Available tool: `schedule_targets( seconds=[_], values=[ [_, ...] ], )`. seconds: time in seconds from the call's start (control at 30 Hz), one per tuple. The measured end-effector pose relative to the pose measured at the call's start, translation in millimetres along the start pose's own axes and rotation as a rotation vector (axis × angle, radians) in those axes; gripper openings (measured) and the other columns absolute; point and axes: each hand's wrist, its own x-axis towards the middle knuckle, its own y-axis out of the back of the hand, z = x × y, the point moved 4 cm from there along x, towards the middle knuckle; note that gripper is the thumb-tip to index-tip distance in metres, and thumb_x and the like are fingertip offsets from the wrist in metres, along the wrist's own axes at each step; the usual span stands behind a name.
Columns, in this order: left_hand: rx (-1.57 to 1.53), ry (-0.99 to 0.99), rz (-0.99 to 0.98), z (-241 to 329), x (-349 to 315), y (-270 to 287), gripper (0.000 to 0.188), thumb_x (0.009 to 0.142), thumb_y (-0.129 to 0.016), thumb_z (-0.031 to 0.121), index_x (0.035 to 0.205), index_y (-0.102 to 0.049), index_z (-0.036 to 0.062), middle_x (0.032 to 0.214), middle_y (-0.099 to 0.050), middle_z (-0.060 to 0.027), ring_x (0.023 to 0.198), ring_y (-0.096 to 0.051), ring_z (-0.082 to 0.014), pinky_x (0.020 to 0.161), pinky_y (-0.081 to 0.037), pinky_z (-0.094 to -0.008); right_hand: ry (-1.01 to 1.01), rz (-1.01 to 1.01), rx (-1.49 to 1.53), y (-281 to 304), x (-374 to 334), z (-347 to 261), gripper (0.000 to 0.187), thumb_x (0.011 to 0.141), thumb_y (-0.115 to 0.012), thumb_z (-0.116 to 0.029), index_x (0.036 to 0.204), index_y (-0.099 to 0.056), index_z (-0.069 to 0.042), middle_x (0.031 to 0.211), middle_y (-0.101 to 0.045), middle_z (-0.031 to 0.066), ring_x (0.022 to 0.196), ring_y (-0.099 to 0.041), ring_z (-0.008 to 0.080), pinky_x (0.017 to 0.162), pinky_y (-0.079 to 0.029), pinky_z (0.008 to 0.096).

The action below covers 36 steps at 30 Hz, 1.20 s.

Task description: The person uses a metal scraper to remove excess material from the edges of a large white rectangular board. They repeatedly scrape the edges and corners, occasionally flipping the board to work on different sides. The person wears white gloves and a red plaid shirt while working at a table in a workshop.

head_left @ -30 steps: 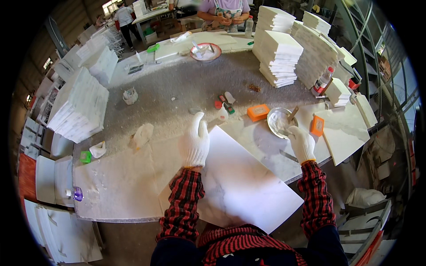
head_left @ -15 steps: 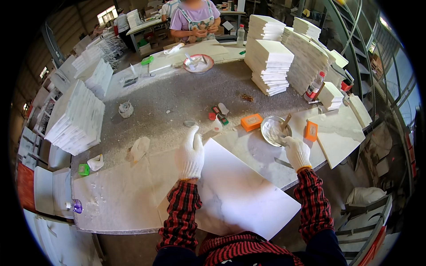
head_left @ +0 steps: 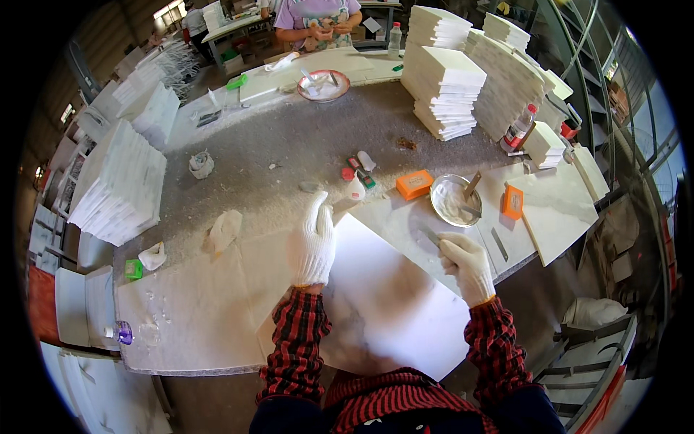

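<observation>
My left hand (head_left: 314, 242), in a white knit glove, lies along the left edge of a white marble tile (head_left: 394, 307). Its fingers are stretched out and it grips nothing that I can see. The tile sits at an angle over the near table edge, close to my body. My gloved right hand (head_left: 466, 266) is closed on a thin metal scraper (head_left: 428, 232), its blade pointing left over the tile's upper right edge. Beyond that hand stands a metal bowl (head_left: 437, 211) of white paste, with a wooden-handled tool and a metal blade in it.
Orange boxes (head_left: 414, 184) flank the bowl, and a flat metal strip (head_left: 499, 244) lies nearby. Tall tile stacks (head_left: 450, 90) stand at the far right, another stack (head_left: 116, 184) at left. A person (head_left: 318, 29) stands across the table by a red-rimmed plate (head_left: 323, 85).
My right hand has moved from the bowl toward me and left, bringing the scraper over the tile's edge. My left hand stays at the tile's left edge.
</observation>
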Motion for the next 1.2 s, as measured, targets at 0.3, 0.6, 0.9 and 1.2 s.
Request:
schedule_targets(
  seconds=[0.3, 0.6, 0.9, 1.2],
  values=[
    [-0.072, 0.083, -0.082, 2.4, 1.5, -2.9, 0.033, 0.103, -0.054, 0.017, 0.129, -0.065, 0.0011, 0.126, -0.071, -0.0166, 0.121, -0.066, -0.0268, 0.104, -0.047, -0.0349, -0.124, -0.367, -0.136, -41.3, -0.2, -10.0, 0.039, 0.098, -0.063, -0.023, 0.127, -0.067, 0.003, 0.085, -0.062, -0.0026, 0.068, -0.054, 0.0046, 0.06, -0.043, 0.0208],
    [0.016, -0.044, 0.041, -0.1, 0.2, -1.9, 0.028, 0.101, -0.058, 0.023, 0.124, -0.071, 0.0142, 0.108, -0.074, -0.0162, 0.098, -0.072, -0.0354, 0.082, -0.056, -0.0421, -0.186, -0.486, -0.068, -76.6, 17.8, -28.6, 0.034, 0.102, -0.059, -0.021, 0.126, -0.069, 0.001, 0.082, -0.059, -0.0066, 0.067, -0.05, 0.0007, 0.056, -0.037, 0.0183],
    [0.047, -0.08, 0.061, 10.0, -1.5, 1.4, 0.03, 0.101, -0.059, 0.023, 0.128, -0.069, 0.0135, 0.114, -0.074, -0.0163, 0.099, -0.072, -0.0343, 0.081, -0.056, -0.0406, -0.2, -0.516, 0.019, -95.9, 28.4, -35.8, 0.024, 0.101, -0.06, -0.019, 0.108, -0.07, 0.001, 0.081, -0.059, -0.0058, 0.066, -0.049, 0.0004, 0.056, -0.036, 0.0176],
    [0.097, -0.046, -0.017, 24.2, -0.7, 5.9, 0.039, 0.104, -0.051, 0.015, 0.141, -0.058, 0.0027, 0.135, -0.066, -0.0186, 0.125, -0.063, -0.031, 0.103, -0.048, -0.0371, -0.093, -0.585, 0.07, -120.9, 35.7, -52.5, 0.028, 0.102, -0.058, -0.017, 0.12, -0.07, 0.0, 0.08, -0.057, -0.0058, 0.065, -0.048, 0.0012, 0.055, -0.037, 0.0191]
  ],
)
